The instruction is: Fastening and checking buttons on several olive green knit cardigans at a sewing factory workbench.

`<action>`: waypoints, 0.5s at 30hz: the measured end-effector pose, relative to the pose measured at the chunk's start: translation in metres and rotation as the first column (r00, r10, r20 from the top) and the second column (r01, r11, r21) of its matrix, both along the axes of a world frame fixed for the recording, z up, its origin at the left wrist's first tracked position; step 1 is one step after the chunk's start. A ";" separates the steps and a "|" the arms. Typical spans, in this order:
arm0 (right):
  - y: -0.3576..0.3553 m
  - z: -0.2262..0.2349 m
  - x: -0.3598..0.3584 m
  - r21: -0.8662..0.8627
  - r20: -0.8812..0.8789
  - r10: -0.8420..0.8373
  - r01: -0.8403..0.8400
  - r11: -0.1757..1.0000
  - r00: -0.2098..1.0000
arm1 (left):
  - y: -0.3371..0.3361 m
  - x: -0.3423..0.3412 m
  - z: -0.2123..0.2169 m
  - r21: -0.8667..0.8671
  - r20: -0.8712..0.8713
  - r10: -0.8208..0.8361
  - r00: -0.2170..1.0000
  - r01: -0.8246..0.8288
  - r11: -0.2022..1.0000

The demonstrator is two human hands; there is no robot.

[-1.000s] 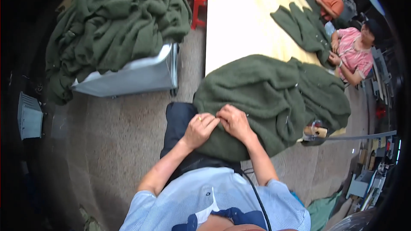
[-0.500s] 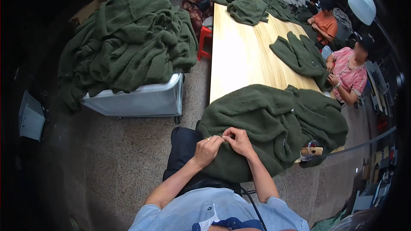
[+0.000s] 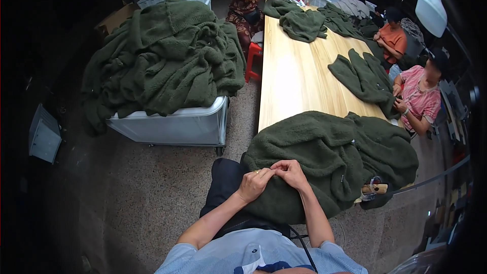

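Dark green fleece garment (image 3: 324,162) drapes off the near end of the long pale wooden table (image 3: 294,81) onto the lap; left hand (image 3: 253,183) and right hand (image 3: 291,172) meet, pinching its edge. Heaped green garments in the white bin (image 3: 167,66) look unhandled yet; much seems left.

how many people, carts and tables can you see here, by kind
People: 4, the wearer with left hand and right hand pinching the green fleece garment, plus three seated co-workers
Wheeled bins: 1
Tables: 1
Total: 6
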State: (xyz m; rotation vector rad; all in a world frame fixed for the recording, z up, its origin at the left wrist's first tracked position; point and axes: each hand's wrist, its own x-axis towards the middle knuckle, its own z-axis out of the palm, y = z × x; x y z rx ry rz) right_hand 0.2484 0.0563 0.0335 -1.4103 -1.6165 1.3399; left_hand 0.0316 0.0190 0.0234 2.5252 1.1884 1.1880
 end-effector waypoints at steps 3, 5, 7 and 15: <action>0.001 0.003 0.000 -0.045 -0.035 0.007 -0.009 0.999 0.999 | 0.001 0.000 0.002 -0.004 0.008 0.003 1.000 -0.003 1.000; 0.000 -0.001 0.000 -0.061 -0.090 0.006 -0.011 0.998 0.996 | 0.001 0.001 0.004 0.016 0.008 0.015 1.000 -0.016 1.000; -0.002 -0.006 0.004 -0.076 -0.145 0.006 -0.018 0.997 0.989 | 0.001 0.002 0.007 -0.017 0.005 -0.023 1.000 0.023 1.000; -0.008 0.007 0.000 -0.185 -0.219 -0.052 0.010 0.983 0.974 | 0.003 -0.004 0.003 -0.057 -0.004 -0.030 1.000 0.030 0.998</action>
